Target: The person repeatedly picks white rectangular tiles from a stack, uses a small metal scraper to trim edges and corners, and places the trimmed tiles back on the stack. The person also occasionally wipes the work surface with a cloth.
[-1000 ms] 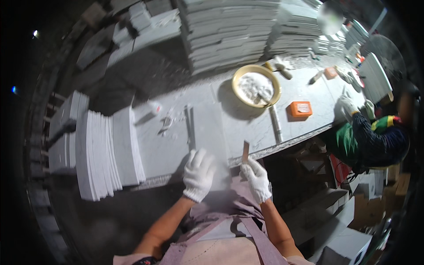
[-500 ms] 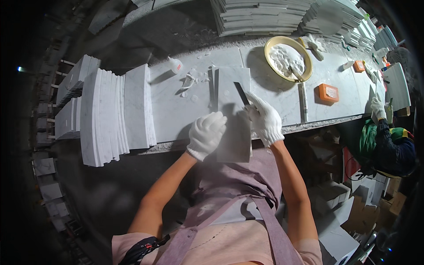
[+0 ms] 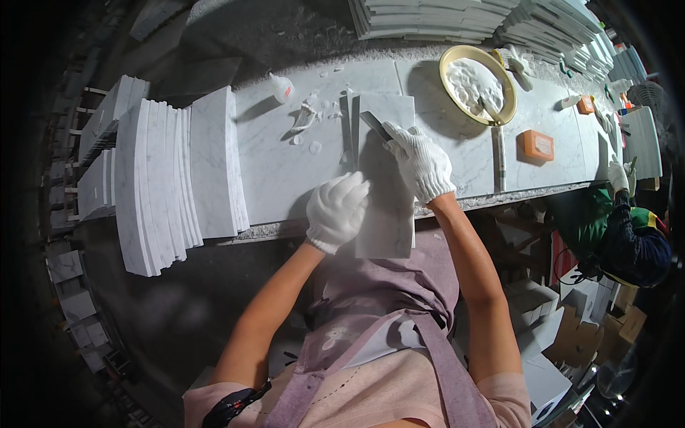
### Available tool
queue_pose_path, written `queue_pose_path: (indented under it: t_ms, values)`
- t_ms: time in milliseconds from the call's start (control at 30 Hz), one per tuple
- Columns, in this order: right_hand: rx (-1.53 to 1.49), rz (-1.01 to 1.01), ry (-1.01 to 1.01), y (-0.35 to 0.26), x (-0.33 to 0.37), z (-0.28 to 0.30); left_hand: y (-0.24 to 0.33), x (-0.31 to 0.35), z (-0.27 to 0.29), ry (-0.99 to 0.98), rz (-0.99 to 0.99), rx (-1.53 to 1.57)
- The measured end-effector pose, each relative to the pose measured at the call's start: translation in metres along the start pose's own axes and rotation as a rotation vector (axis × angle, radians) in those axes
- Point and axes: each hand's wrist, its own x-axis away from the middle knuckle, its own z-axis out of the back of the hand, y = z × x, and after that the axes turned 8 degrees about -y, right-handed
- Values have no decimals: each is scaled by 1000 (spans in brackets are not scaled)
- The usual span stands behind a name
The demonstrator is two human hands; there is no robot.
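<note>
A long pale grey marble tile (image 3: 385,214) lies lengthwise before me, its near end jutting past the table edge towards my apron. My left hand (image 3: 338,212), in a white knitted glove, is closed at the tile's left edge with the fingers curled; its thumb side is hard to make out. My right hand (image 3: 422,162), gloved alike, grips a flat dark scraper blade (image 3: 375,126) and holds it over the far half of the tile. The blade slants up to the left; whether it touches the surface I cannot tell. A narrow strip (image 3: 346,128) lies along the tile's left side.
Stone slabs (image 3: 153,185) stand stacked at left; more tile stacks (image 3: 435,18) are behind. A yellow bowl of white paste (image 3: 508,110), an orange box (image 3: 538,145), a white bottle (image 3: 281,88) and scraps (image 3: 307,118) sit on the table (image 3: 264,153). Another person (image 3: 635,239) works far right.
My right hand has moved a little away from me and turned over, its back now up, with the blade tilted further left. My left hand stays by the tile's edge. The view has shifted slightly.
</note>
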Motion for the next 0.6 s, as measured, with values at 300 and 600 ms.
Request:
queue_pose_path:
  t_ms: [300, 600]
  values:
    - [-2, -16, -80, -3, -10, -2, -1, 2, 1, -17, 5, 13]
    - [37, -6, -82, -5, -13, -2, -2, 1, -1, -11, 2, 16]
